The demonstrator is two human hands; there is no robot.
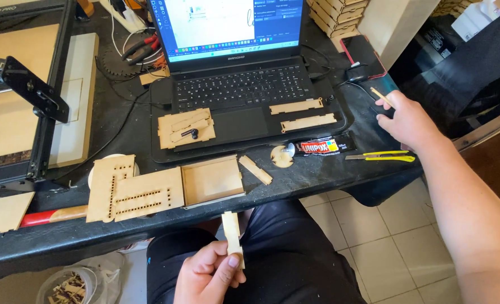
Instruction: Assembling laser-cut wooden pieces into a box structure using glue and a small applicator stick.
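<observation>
Head view, looking down over a black worktop (317, 180) strewn with cut wood parts. Left hand (208, 278) below the worktop's near edge, over the lap, fingers curled closed around a small pale rectangular wooden strip (231, 231); strip upright, thumb pressed on its lower end. Right hand (410, 121) out at the worktop's right edge, pinching a thin light wooden stick (382, 95) between fingertips, remaining fingers loosely bent. Just beside that hand, toward the near edge: a yellow-handled utility knife (382, 156). Left of the knife, a black glue tube with a red and white label (323, 146), then a small round wooden disc (282, 156). Near edge, centre: a shallow open square wooden box (211, 180), touching a flat slotted plywood panel (129, 194) on its left. Open black laptop (239, 84) at the far edge, flat wooden pieces lying on its palm rest.
</observation>
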